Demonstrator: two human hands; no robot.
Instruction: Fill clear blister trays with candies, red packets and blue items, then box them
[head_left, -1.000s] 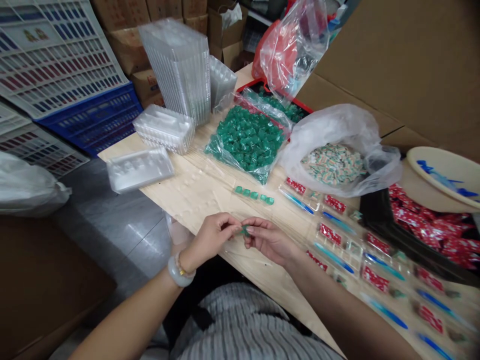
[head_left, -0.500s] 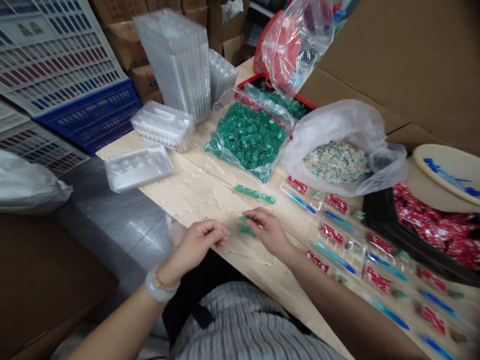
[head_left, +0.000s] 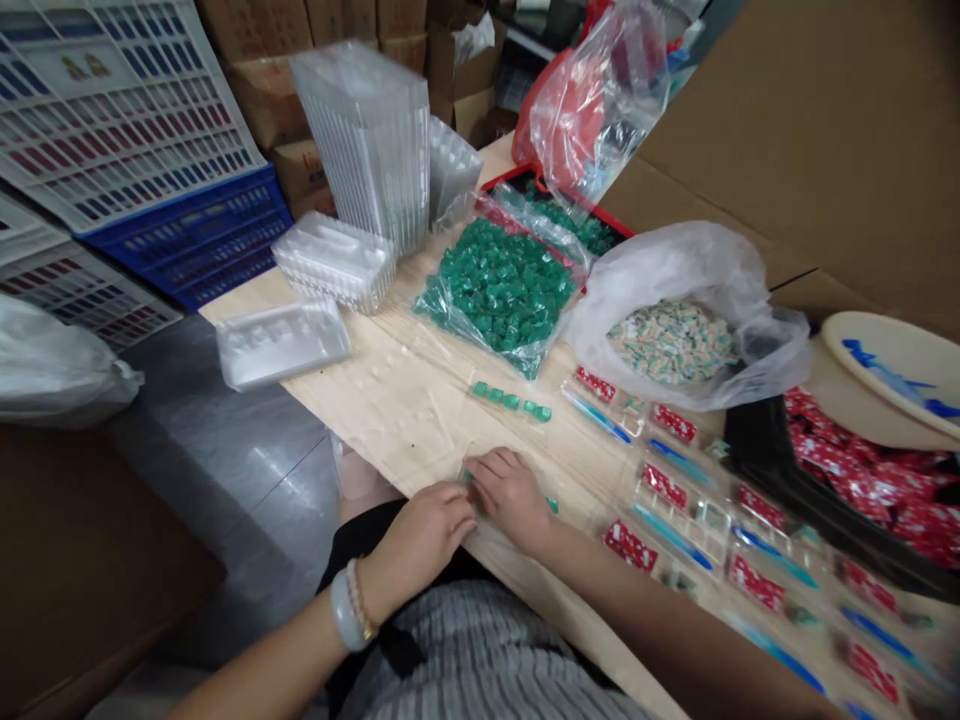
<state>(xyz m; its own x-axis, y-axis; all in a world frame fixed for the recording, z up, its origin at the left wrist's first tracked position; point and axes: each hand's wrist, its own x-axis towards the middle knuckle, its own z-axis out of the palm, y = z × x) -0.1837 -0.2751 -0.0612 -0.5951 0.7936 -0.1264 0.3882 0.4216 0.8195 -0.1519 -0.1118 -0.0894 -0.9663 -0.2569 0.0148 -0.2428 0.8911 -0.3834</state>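
My left hand (head_left: 437, 525), with a bracelet at its wrist, is closed near the table's front edge; what its curled fingers hold, if anything, is hidden. Touching it on the right, my right hand (head_left: 510, 492) lies low over a clear tray, fingers bent together. A bit of green shows at its fingertips, too small to make out. One green piece (head_left: 553, 504) shows just right of that hand. Beyond the hands, a row of green cubes (head_left: 511, 401) sits in a clear tray. Behind it lies a bag of green cubes (head_left: 506, 290).
Stacked clear trays (head_left: 367, 150) stand at the back left, with one tray (head_left: 285, 345) nearer. A white bag (head_left: 675, 250) of small pieces, a cream bowl (head_left: 862, 390) and filled trays with red packets (head_left: 664, 485) are on the right. Crates (head_left: 180, 235) stand left.
My left hand has moved right and down to meet my right hand. My right hand has moved slightly left and down, now covering most of the near green pieces.
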